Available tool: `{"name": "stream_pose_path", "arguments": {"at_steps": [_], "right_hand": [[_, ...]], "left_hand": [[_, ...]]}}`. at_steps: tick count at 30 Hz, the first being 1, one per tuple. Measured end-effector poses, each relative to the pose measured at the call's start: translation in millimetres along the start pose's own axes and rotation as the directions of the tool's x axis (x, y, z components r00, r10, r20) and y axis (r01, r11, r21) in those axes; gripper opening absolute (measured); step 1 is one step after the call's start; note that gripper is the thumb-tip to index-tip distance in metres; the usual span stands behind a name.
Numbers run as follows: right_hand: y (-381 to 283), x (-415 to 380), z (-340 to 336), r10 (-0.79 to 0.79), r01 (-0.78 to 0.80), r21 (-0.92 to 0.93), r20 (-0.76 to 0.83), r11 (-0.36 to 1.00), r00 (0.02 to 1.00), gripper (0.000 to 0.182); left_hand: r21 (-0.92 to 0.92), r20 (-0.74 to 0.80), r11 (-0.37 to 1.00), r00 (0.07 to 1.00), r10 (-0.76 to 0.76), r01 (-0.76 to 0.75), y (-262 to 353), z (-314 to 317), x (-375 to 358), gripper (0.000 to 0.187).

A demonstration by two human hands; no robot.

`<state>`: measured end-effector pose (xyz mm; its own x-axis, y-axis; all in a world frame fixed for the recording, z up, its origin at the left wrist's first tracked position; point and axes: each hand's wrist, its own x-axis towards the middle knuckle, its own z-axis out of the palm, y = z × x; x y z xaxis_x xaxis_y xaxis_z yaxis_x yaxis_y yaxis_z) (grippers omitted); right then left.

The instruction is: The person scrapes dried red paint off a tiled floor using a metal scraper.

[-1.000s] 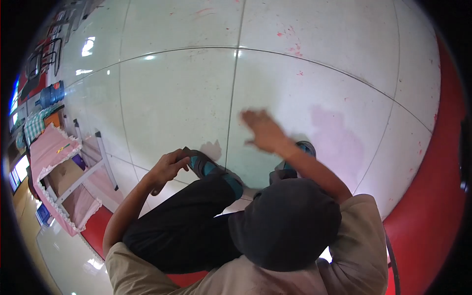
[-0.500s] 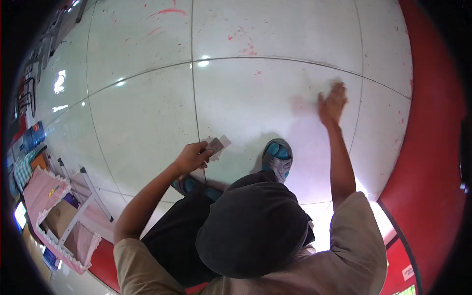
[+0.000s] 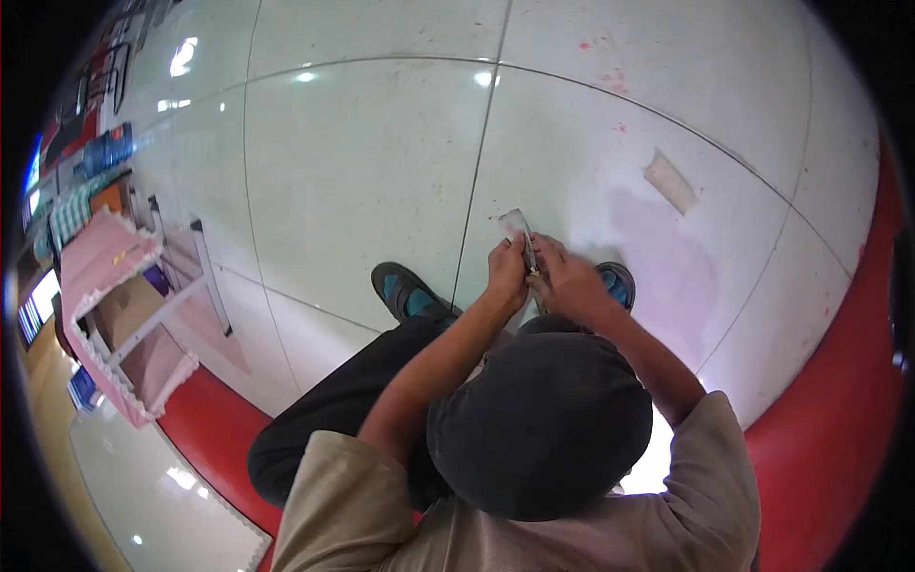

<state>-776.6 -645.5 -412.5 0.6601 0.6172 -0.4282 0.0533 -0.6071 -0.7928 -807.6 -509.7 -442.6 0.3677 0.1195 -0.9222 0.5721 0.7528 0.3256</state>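
In front of my crouched body, both hands come together close over the tiled floor. My left hand [image 3: 508, 274] is closed, its thumb and fingers pinching a small flat grey scraper-like piece [image 3: 516, 223]. Right beside it, my right hand [image 3: 565, 276] curls its fingers against the same piece, and part of it is hidden between the two hands. A beige rectangular strip [image 3: 671, 184] lies flat on the floor, ahead and to the right of my right hand.
Red smears [image 3: 615, 76] mark the white tiles [image 3: 362, 181] ahead. My sandaled feet [image 3: 405, 289] stand either side of my hands. On the left are a pink-covered table [image 3: 110, 253] with metal legs and a blue water bottle [image 3: 107, 151]. A red surface [image 3: 820, 429] borders the right.
My right hand has come back from the floor at the right to meet my left hand at the grey piece. The beige strip now shows on the floor. The view has shifted.
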Motion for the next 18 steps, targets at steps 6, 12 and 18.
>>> {"name": "stream_pose_path", "arguments": {"at_steps": [6,12,18], "right_hand": [[-11.0,6.1,14.3,0.051,-0.04,0.235,-0.039,0.971,0.998,0.065],[-27.6,16.5,-9.1,0.212,-0.219,0.337,0.059,0.916,0.976,0.056],[-41.2,13.7,-10.5,0.145,-0.134,0.28,-0.016,0.951,0.989,0.052]], "left_hand": [[-0.19,-0.046,0.98,0.998,0.05,-0.058,-5.4,-0.6,-3.3,0.029],[-0.294,-0.114,0.956,0.993,-0.021,-0.014,9.2,14.4,-0.5,0.03],[-0.433,-0.018,0.898,0.995,-0.097,0.08,-0.1,-1.6,13.7,0.028]]}}
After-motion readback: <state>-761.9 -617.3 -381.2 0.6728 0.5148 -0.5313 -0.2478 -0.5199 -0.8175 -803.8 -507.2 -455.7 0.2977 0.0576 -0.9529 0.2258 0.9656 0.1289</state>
